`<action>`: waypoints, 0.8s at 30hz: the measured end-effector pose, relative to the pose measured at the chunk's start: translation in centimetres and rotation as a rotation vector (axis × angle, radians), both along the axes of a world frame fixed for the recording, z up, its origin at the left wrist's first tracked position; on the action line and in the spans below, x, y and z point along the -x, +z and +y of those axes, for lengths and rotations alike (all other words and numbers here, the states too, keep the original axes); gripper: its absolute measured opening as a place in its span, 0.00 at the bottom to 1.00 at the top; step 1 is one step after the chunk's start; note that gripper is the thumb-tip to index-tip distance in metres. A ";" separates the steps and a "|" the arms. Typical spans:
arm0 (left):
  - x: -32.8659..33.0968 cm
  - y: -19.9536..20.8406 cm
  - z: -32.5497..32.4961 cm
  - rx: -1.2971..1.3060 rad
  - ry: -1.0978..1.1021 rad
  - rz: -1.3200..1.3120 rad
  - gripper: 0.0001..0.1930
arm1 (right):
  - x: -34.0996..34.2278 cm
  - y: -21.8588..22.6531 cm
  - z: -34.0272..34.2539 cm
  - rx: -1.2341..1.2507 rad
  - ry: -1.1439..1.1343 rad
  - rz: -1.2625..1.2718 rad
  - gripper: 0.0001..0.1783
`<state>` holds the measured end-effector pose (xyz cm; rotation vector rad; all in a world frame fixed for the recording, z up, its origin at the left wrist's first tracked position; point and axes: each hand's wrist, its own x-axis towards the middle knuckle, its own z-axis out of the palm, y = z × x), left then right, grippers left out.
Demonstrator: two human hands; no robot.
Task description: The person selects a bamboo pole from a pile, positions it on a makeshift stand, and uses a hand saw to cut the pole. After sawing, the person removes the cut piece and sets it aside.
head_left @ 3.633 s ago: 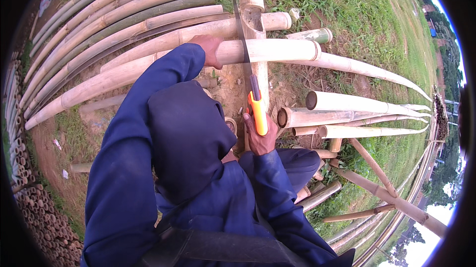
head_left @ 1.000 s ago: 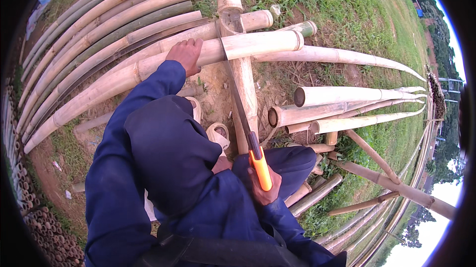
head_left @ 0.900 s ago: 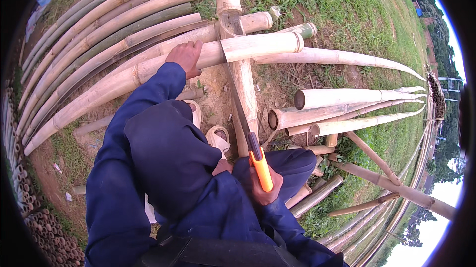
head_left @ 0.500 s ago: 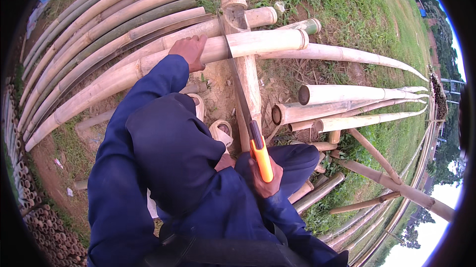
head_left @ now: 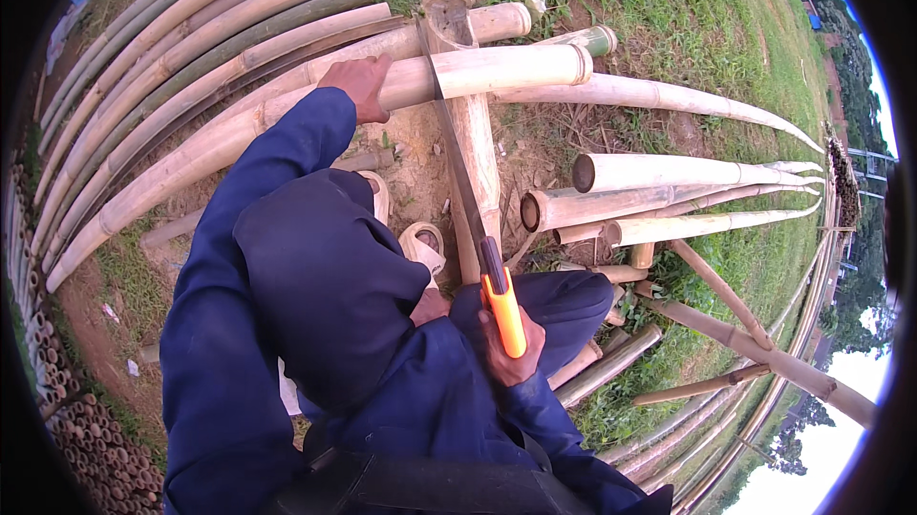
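Note:
A long pale bamboo pole (head_left: 506, 71) lies across a notched bamboo support (head_left: 471, 133). My left hand (head_left: 359, 87) is closed over the pole, a little left of the saw blade. Gripped in my right hand (head_left: 513, 348) is a hand saw (head_left: 507, 314) with an orange handle, near my bent right knee. Its long dark blade (head_left: 458, 160) slants up and left from the handle and rests against the pole, right of my left hand. How deep the blade sits in the bamboo cannot be made out. Another pole (head_left: 500, 24) lies just behind this one.
Several long poles (head_left: 205, 61) lie side by side at the far left. To the right, several cut poles (head_left: 659, 174) point away over the grass. A bamboo frame (head_left: 726, 333) stands at the lower right. Stacked bamboo ends (head_left: 95, 443) fill the lower left.
The view has shifted slightly. Both hands keep their holds, and the saw stays against the pole at nearly the same place and slant.

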<state>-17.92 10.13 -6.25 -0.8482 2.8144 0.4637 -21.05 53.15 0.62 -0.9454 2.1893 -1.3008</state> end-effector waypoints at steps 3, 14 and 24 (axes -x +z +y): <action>0.8 0.0 -1.0 0.006 -0.029 0.025 0.38 | 0.9 0.3 -0.6 -0.002 -0.032 0.018 0.12; 0.5 -1.0 -2.0 -0.032 -0.032 0.051 0.39 | 0.0 -0.3 -2.4 -0.021 -0.031 -0.067 0.10; 1.5 0.2 -2.3 -0.048 -0.044 0.021 0.36 | 5.9 -3.5 -12.9 0.027 0.047 -0.122 0.13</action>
